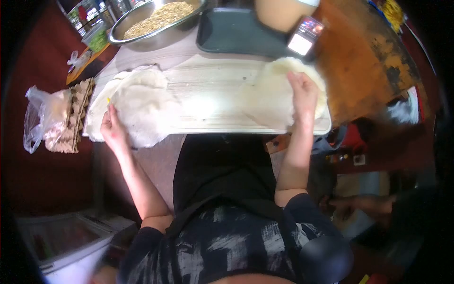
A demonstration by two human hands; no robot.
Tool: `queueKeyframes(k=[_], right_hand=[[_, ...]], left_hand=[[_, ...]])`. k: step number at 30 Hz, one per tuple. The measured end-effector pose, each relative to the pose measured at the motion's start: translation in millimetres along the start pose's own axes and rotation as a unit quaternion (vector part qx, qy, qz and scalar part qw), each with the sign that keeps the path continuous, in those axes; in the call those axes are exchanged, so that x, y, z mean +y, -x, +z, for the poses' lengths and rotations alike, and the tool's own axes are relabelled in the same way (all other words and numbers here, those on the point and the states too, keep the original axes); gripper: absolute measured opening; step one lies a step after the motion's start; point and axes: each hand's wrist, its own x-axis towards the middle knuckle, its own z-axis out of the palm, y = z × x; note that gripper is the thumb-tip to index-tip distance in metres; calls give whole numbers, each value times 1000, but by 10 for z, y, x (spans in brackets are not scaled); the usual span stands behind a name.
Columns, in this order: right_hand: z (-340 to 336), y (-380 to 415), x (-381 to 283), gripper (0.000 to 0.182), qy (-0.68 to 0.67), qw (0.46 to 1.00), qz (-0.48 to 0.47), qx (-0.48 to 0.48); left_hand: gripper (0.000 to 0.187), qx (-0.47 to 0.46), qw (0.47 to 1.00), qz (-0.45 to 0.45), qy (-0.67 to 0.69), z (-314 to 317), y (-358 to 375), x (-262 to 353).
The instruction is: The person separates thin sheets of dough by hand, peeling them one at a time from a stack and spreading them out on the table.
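Note:
A stack of thin, pale dough sheets [146, 102] lies at the left end of the white board, overhanging its front edge. Over its left side is my left hand [114, 130], fingers pinched together, with a small yellow tip [108, 100] showing at the fingertips; I cannot make out what it belongs to. Another pile of round dough sheets [269, 102] rests at the board's right end. My right hand [304, 97] is closed at the top sheet there, thumb and fingers pinching it. The fingertips are slightly blurred.
Behind the board [208, 123] stand a metal bowl [158, 35] of flakes, a dark tray [231, 33], a tan container [283, 14] and a phone-like box [306, 35]. Egg cartons [78, 116] and a plastic bag [40, 116] are left. Another person's hand [343, 206] shows lower right.

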Motion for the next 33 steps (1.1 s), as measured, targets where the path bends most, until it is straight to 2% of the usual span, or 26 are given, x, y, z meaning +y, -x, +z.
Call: queueKeyframes(k=[1, 3, 4, 5, 7, 9, 12, 14, 15, 17, 19, 21, 23, 25, 26, 27, 28, 29, 30, 31, 33], right_hand=[[-13, -26, -9, 14, 6, 1000, -3, 12], [73, -82, -28, 16, 136, 988, -35, -65], [118, -116, -62, 17, 124, 987, -46, -91], [125, -165, -117, 18, 112, 985, -57, -118], [18, -311, -287, 19, 88, 990, -54, -96], [-165, -526, -318, 19, 60, 993, -81, -58], [-636, -856, -237, 20, 61, 996, -56, -39], [-926, -976, -11, 27, 117, 991, 59, -31], [-1039, -993, 123, 27, 118, 991, 58, -30], [-1216, -1039, 417, 36, 333, 939, 58, -68], [-1221, -968, 435, 40, 338, 937, 26, -85], [-1191, -872, 368, 38, 390, 918, -50, -56], [-1143, -861, 282, 40, 427, 903, -29, -48], [-985, -799, 168, 43, 462, 886, -10, -44], [-833, -691, 118, 48, 562, 825, -59, -2], [-684, -570, 52, 53, 651, 750, -110, 38], [-548, -451, -10, 68, 612, 780, -130, -24], [-382, -325, -91, 73, 530, 823, -176, -106], [-180, -204, -185, 78, 434, 852, -222, -190], [16, -62, -286, 82, 356, 868, -227, -262], [228, 161, -455, 75, 185, 894, -168, -372]], left_hand=[[41, -32, 999, -28, 5, -33, 14, 9], [41, -48, 998, -37, 14, 22, 66, -16], [41, -51, 999, -5, -3, 58, 44, -66], [40, -69, 997, -36, -9, 53, 37, -98], [39, -79, 995, -23, 63, 105, 69, -28], [38, -102, 992, -25, 62, 80, 79, 72], [37, -110, 989, -45, 89, 85, 86, 57], [39, -127, 985, -51, 105, 84, 102, 47], [39, -128, 985, -51, 107, 87, 101, 23], [40, -137, 982, -49, 121, 109, 77, -33], [40, -142, 981, -56, 117, 112, 54, -42], [40, -149, 981, -63, 112, 110, 59, 13], [38, -154, 983, -21, 96, 140, 105, 140], [36, -173, 980, -30, 88, 194, 159, 221], [34, -194, 977, -42, 80, 222, 213, 269], [30, -210, 974, 5, 85, 292, 353, 432], [29, -238, 965, 5, 113, 388, 573, 697], [26, -301, 948, -14, 104, 406, 754, 901], [23, -344, 903, 43, 255, 523, 956, 975], [21, -419, 877, 22, 233, 500, 1022, 1072], [25, -461, 852, 66, 239, 427, 1161, 1441]])
